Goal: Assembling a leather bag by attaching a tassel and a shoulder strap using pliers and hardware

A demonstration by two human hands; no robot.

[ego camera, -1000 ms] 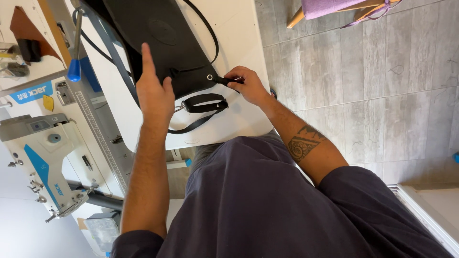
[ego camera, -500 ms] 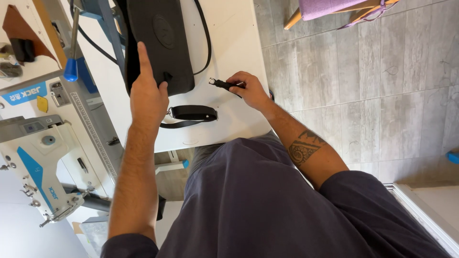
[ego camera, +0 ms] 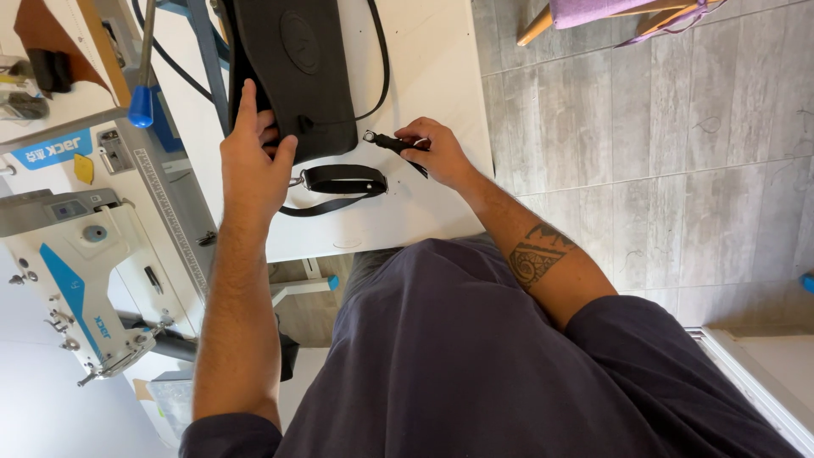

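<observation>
A black bag (ego camera: 297,68) lies flat on the white table (ego camera: 415,212). My left hand (ego camera: 254,161) grips the bag's near edge, thumb on top. Just below it a folded black strap (ego camera: 339,180) with a metal ring rests on the table. To the right, my right hand (ego camera: 437,148) pinches a short black strap end with a metal clasp (ego camera: 383,139), held just off the bag's corner. A thin black cord (ego camera: 381,59) curves around the bag's right side.
A white and blue sewing machine (ego camera: 76,263) stands at the left, with a blue-handled tool (ego camera: 140,106) above it. Grey tiled floor (ego camera: 661,170) lies to the right of the table. A wooden chair leg with purple cloth (ego camera: 593,13) shows at the top right.
The bag has slid farther from me. My left hand went from lying flat on it to gripping its edge. My right hand drew the clasp end to the right, away from the folded strap.
</observation>
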